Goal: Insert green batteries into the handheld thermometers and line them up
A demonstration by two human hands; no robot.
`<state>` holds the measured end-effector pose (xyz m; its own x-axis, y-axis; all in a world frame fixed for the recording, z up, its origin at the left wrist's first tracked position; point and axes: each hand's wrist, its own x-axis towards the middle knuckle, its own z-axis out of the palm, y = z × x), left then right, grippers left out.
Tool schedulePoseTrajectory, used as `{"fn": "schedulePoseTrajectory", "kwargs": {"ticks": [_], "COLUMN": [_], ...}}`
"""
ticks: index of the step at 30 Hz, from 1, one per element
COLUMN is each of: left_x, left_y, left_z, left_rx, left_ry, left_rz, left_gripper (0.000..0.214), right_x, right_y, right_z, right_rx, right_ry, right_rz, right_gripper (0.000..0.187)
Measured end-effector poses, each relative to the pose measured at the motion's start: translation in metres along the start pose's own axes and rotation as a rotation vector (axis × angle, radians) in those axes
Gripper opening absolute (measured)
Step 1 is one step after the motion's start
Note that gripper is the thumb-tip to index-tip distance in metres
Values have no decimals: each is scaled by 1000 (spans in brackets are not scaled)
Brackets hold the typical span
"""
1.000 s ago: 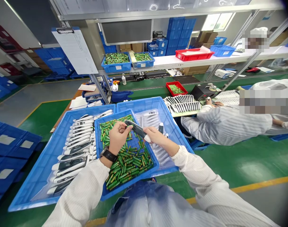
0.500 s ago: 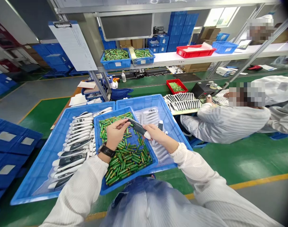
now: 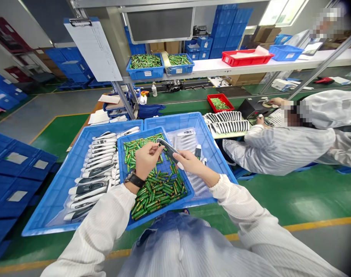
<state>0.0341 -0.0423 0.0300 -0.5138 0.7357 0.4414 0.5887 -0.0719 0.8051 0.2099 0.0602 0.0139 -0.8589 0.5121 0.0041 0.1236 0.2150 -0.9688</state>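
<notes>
Over the tray of green batteries (image 3: 160, 192), I hold a slim white-and-dark-grey handheld device (image 3: 170, 150) aslant. My right hand (image 3: 191, 161) is closed around its lower end, thumb along the grey side. My left hand (image 3: 148, 157), with a black watch at the wrist, has thumb and fingers pinched together against the device's upper end. Whatever lies between those fingertips is too small to make out. Left of the battery tray, a large blue bin (image 3: 57, 200) holds a row of similar devices (image 3: 98, 165). Another blue bin (image 3: 218, 165) on the right holds a few more on clear plastic.
A co-worker in white (image 3: 281, 150) sits at the right beside rows of devices (image 3: 230, 122) and a black box (image 3: 254, 107). A red tray (image 3: 231, 104) stands behind. Above run a shelf (image 3: 207, 69) with battery bins and a hanging clipboard (image 3: 94, 50).
The view has shifted slightly, so the scene sits a little further right. Both hands stay on the same device, the left fingers still at its upper end. The co-worker's arm has moved toward the black box.
</notes>
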Motion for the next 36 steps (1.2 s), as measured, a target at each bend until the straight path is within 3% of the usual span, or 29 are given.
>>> {"fn": "schedulePoseTrajectory", "kwargs": {"ticks": [5,11,13,21,26,30,36], "left_x": [2,-3,-3,1,5,3,-3], "left_y": [0,7,7,3,-1,2,13], "left_z": [3,9,11,7,5,4,1], "left_rx": [-109,217,248,-222,-324,-240,91], "left_ry": [-24,17,36,26,56,133,124], "left_rz": [-97,213,246,-96,-97,6,336], "left_gripper": [28,23,22,26,35,32,13], "right_x": [0,-2,-2,4,7,4,-2], "right_y": [0,-4,-5,3,8,3,-4], "right_z": [4,3,2,-1,1,-1,-11], "right_rx": [-161,-226,-219,20,99,30,-46], "right_ry": [89,69,72,108,108,67,-83], "right_rz": [-38,-51,-60,41,75,31,-39], "right_gripper": [48,43,42,48,50,50,50]}}
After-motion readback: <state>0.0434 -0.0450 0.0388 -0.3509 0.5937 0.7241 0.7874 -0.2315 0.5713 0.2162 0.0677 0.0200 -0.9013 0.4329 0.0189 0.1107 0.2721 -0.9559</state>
